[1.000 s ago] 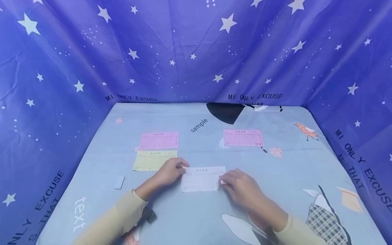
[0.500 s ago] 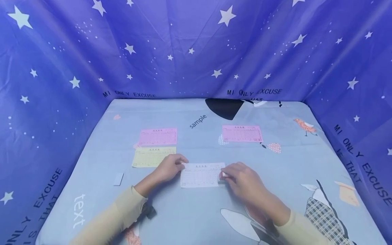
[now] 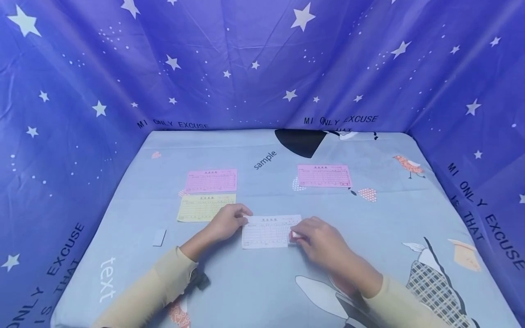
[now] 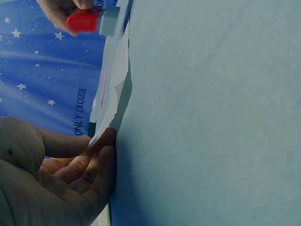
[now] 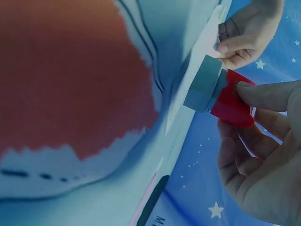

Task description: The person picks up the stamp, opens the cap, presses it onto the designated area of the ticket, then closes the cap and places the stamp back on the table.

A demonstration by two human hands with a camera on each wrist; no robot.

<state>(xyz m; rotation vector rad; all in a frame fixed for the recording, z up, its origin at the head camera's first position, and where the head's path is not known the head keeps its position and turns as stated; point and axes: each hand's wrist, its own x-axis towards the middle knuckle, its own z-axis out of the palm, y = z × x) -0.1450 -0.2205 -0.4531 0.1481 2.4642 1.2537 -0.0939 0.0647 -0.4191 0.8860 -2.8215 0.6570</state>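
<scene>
A white printed form [image 3: 266, 232] lies at the middle of the table. My left hand [image 3: 227, 222] pinches its left edge between thumb and fingers, and the left wrist view shows the paper [image 4: 113, 101] lifted and wavy there. At the form's right end, my right hand [image 3: 324, 239] grips a stamp [image 5: 235, 99] by its red handle, the grey base facing the paper. Whether the base touches the paper, I cannot tell. In the head view the right fingers partly hide the stamp and the form's right edge.
A pink form [image 3: 211, 181] and a yellow form [image 3: 198, 208] lie at the left. Another pink form [image 3: 324, 176], red mark in its corner, lies at the back right. A small white rectangular piece [image 3: 159, 238] sits left. Starry blue curtains [image 3: 246, 59] surround the patterned cloth.
My right hand with the stamp has shifted slightly left over the form's right end. The left hand keeps its pinch on the edge. The head view has tilted a little down.
</scene>
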